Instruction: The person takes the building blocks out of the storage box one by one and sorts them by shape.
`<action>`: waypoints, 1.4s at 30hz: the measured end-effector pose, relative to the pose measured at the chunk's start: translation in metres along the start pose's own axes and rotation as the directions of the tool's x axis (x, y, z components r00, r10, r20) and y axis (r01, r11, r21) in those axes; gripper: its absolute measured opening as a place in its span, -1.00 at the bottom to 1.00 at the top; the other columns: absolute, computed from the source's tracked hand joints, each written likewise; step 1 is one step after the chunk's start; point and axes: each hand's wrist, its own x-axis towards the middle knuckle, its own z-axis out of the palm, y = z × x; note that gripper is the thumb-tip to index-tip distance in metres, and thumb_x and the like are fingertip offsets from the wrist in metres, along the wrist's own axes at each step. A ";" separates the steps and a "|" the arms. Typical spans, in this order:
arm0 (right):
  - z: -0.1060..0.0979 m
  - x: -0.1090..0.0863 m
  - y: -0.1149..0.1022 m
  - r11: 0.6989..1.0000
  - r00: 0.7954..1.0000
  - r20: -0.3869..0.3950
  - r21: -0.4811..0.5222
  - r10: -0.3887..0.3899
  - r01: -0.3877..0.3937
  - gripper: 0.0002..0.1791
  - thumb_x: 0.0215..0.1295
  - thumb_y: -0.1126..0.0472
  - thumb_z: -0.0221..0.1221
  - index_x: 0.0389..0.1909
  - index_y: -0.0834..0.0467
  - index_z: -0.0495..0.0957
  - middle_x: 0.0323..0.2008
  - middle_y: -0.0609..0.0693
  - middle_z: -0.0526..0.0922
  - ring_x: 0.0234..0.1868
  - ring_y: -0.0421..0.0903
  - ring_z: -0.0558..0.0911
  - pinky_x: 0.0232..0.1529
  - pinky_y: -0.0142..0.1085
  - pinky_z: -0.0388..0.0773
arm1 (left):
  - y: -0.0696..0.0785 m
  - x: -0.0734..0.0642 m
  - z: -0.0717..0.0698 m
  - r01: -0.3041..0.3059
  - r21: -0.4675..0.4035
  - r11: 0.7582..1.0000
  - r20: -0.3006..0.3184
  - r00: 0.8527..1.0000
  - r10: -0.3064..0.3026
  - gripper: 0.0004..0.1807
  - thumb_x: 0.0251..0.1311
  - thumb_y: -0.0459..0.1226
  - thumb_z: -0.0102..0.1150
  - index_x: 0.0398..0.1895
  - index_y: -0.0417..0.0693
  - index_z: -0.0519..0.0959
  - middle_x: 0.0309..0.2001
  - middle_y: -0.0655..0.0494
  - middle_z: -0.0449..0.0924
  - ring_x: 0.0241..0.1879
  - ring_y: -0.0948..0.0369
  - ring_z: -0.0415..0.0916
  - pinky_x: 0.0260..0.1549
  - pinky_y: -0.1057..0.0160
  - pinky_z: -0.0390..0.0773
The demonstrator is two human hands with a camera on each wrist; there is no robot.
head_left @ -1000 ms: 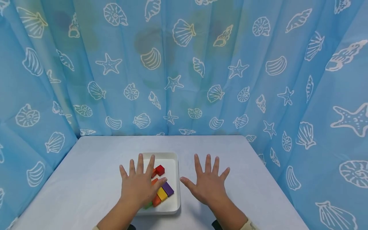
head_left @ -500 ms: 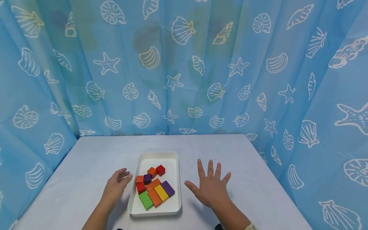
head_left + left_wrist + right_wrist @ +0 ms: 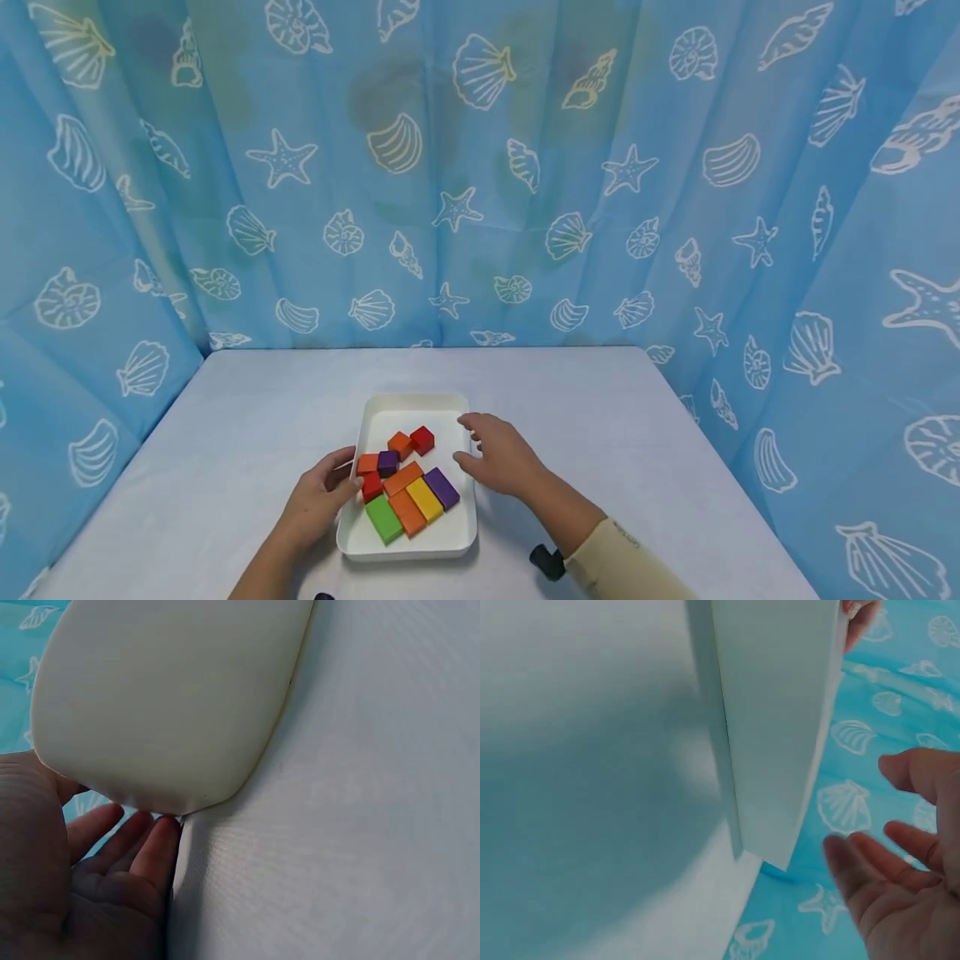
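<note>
On the table sits a white tray (image 3: 416,550) of coloured wooden blocks. Inside it lie a green block (image 3: 385,520), a yellow block (image 3: 425,500), a purple block (image 3: 441,488), and several orange and red ones. My left hand (image 3: 313,500) holds the tray's left side, thumb over the rim and fingertips against the outer wall. The left wrist view shows those fingers (image 3: 156,851) at the tray's wall, the thumb mostly hidden behind it. My right hand (image 3: 504,457) hovers at the right rim, fingers loosely bent; in the right wrist view a gap separates it from the tray (image 3: 776,727).
A white cloth covers the table (image 3: 585,400). Blue curtains (image 3: 480,167) with shell and starfish prints enclose the back and sides. A dark wrist device (image 3: 547,562) shows beside the right sleeve (image 3: 622,562).
The left hand moved off from above the blocks to the left, then in to the tray's left rim. The right hand turned inward and moved left to the tray's right rim.
</note>
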 end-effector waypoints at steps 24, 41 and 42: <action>0.045 0.093 -0.024 0.948 0.939 0.337 -0.270 -0.072 0.169 -0.57 0.44 0.14 0.40 0.28 0.04 0.62 -0.10 -0.11 0.61 -0.09 -0.17 0.54 0.04 -0.34 0.66 | 0.001 -0.003 0.003 0.019 -0.018 1.000 -0.009 1.000 -0.019 -0.35 0.45 -0.26 0.26 0.55 -0.20 0.38 0.48 -0.26 0.43 0.47 -0.21 0.37 0.42 -0.19 0.38; 0.006 0.083 -0.009 0.989 0.979 0.141 -0.013 -0.144 0.147 -0.53 0.37 0.19 0.47 0.25 0.06 0.61 -0.09 -0.13 0.63 -0.11 -0.14 0.56 -0.13 -0.42 0.66 | 0.002 -0.003 0.000 0.013 0.003 1.000 0.022 1.000 -0.013 -0.33 0.47 -0.21 0.25 0.58 -0.19 0.35 0.48 -0.27 0.42 0.47 -0.22 0.36 0.43 -0.23 0.35; 0.001 0.082 -0.008 0.989 0.981 0.132 -0.008 -0.143 0.146 -0.52 0.37 0.19 0.46 0.27 0.07 0.61 -0.07 -0.12 0.63 -0.10 -0.13 0.57 -0.13 -0.40 0.67 | 0.002 -0.003 0.000 0.014 0.005 1.000 0.022 1.000 -0.015 -0.32 0.47 -0.20 0.25 0.58 -0.19 0.34 0.48 -0.27 0.42 0.48 -0.22 0.36 0.43 -0.23 0.35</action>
